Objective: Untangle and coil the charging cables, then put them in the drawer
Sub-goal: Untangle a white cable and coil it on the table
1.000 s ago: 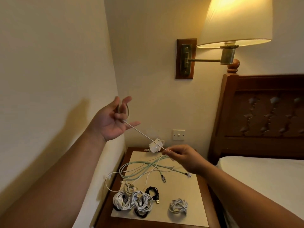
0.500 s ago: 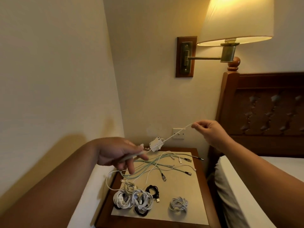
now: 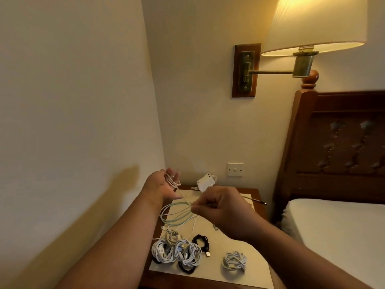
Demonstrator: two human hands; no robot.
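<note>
The taut cable [image 3: 184,196] is white. The loose cable [image 3: 177,219] on the mat [image 3: 214,268] is pale mint green. The left coil [image 3: 163,250], middle coil [image 3: 188,255] and right coil [image 3: 234,261] are white; the fourth coil [image 3: 201,240] is black. The mat is plain cream. The nightstand [image 3: 208,283] is reddish-brown wood. The headboard [image 3: 343,147] is dark brown with a repeating carved pattern. The lampshade [image 3: 312,21] is cream, the lamp arm [image 3: 270,72] brass-coloured, the wall switch [image 3: 235,169] white.

Swung the right hand [image 3: 218,207] down from 2 o'clock near the headboard [image 3: 343,153] to the middle, low over the tabletop [image 3: 257,193]. Turned the left hand [image 3: 164,186] palm-up at 10 o'clock of the right, with loops of the white cable [image 3: 184,198] now round its fingers. Shortened the taut span between both hands.
</note>
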